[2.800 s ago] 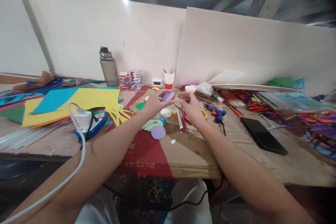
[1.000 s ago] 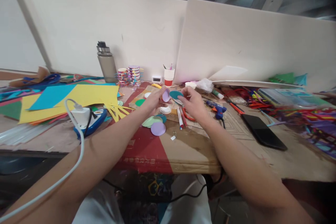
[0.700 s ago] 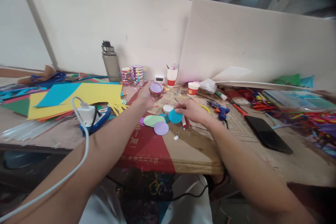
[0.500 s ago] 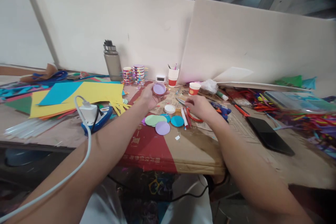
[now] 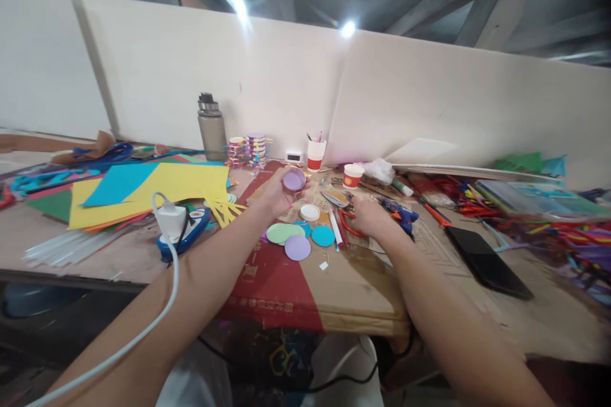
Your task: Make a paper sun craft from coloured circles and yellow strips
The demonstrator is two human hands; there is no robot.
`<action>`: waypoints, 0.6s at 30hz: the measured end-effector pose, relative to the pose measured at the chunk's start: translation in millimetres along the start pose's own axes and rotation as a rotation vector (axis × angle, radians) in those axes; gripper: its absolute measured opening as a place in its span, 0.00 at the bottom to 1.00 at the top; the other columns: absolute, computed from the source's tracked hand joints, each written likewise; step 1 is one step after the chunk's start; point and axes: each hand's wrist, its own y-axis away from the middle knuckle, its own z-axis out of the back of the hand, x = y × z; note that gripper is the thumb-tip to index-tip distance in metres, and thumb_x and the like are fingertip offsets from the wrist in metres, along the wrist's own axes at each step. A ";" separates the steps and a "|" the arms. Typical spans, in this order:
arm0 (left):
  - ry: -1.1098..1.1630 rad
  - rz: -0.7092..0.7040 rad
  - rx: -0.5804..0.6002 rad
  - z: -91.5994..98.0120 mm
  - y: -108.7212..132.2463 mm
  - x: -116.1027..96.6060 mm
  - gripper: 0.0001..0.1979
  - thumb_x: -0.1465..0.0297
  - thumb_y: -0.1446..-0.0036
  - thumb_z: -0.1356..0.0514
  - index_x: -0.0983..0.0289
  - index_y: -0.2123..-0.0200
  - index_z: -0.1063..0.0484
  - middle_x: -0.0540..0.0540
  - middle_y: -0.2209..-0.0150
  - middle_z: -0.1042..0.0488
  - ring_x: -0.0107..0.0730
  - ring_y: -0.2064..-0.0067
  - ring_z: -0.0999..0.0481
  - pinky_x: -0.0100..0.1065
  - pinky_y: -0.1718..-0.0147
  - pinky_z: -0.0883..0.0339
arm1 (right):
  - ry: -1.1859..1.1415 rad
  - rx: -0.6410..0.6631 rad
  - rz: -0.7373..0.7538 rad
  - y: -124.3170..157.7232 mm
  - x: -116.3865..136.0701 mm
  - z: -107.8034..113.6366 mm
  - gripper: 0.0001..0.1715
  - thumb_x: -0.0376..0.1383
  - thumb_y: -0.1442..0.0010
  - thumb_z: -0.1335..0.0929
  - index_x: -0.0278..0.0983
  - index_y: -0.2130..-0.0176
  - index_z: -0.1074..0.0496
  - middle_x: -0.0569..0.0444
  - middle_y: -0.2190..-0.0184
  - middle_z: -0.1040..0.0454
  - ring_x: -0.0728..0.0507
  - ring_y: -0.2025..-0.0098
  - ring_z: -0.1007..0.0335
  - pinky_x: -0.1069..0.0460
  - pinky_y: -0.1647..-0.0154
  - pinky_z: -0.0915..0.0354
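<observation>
In my left hand (image 5: 277, 197) is a small round cup-like piece (image 5: 294, 179) with a purple paper face, gripped at its rim by the fingers. My right hand (image 5: 366, 215) hangs low over the cardboard, beside a pair of scissors (image 5: 337, 200) with red handles. Its fingers point away from me and are partly hidden, so I cannot tell whether they touch the scissors. Between the hands lie a white round lid (image 5: 310, 212), a blue paper disc (image 5: 323, 236), a purple disc (image 5: 297, 247) and green discs (image 5: 281, 233). A white-and-red marker (image 5: 336, 229) lies near the scissors.
Yellow paper sheets (image 5: 191, 184) and a blue power strip (image 5: 184, 236) lie left. A water bottle (image 5: 212, 130), striped cup stacks (image 5: 256, 151) and a pen cup (image 5: 316, 154) stand at the back. Right are a paper cup (image 5: 353, 176), blue glue gun (image 5: 403, 216) and phone (image 5: 487, 262).
The view has tilted upward. My right hand has shifted slightly right, uncovering more of the scissors' blades. The left hand keeps its hold on the purple-faced piece.
</observation>
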 end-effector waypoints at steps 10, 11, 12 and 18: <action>-0.028 -0.070 0.041 7.4 -3.8 2.2 0.13 0.62 0.43 0.41 0.67 0.64 0.29 0.58 0.70 0.22 0.31 0.71 0.22 0.26 0.79 0.35 | -0.405 -0.248 0.048 -3.5 -5.3 8.1 0.23 0.32 0.42 0.36 0.34 0.46 0.33 0.40 0.56 0.23 0.37 0.55 0.26 0.48 0.56 0.35; -0.024 -0.070 0.050 6.9 -3.5 2.0 0.13 0.62 0.43 0.42 0.67 0.64 0.29 0.58 0.70 0.22 0.32 0.71 0.22 0.26 0.79 0.36 | -0.493 -0.288 0.110 -2.0 -2.4 9.2 0.25 0.31 0.42 0.37 0.34 0.45 0.34 0.42 0.56 0.23 0.38 0.55 0.26 0.48 0.55 0.35; -0.023 -0.068 0.055 6.2 -3.0 1.6 0.14 0.61 0.43 0.43 0.68 0.63 0.28 0.59 0.70 0.22 0.32 0.71 0.22 0.27 0.78 0.36 | -0.582 -0.327 0.177 0.1 0.9 10.1 0.27 0.30 0.43 0.37 0.35 0.44 0.35 0.43 0.55 0.23 0.39 0.55 0.26 0.49 0.55 0.34; -0.080 -0.146 0.043 4.1 -2.5 1.0 0.14 0.64 0.41 0.46 0.69 0.62 0.27 0.60 0.68 0.21 0.32 0.69 0.22 0.28 0.76 0.36 | -0.921 -0.374 0.390 19.1 20.6 15.1 0.30 0.32 0.46 0.37 0.37 0.43 0.39 0.47 0.56 0.26 0.42 0.57 0.29 0.49 0.57 0.32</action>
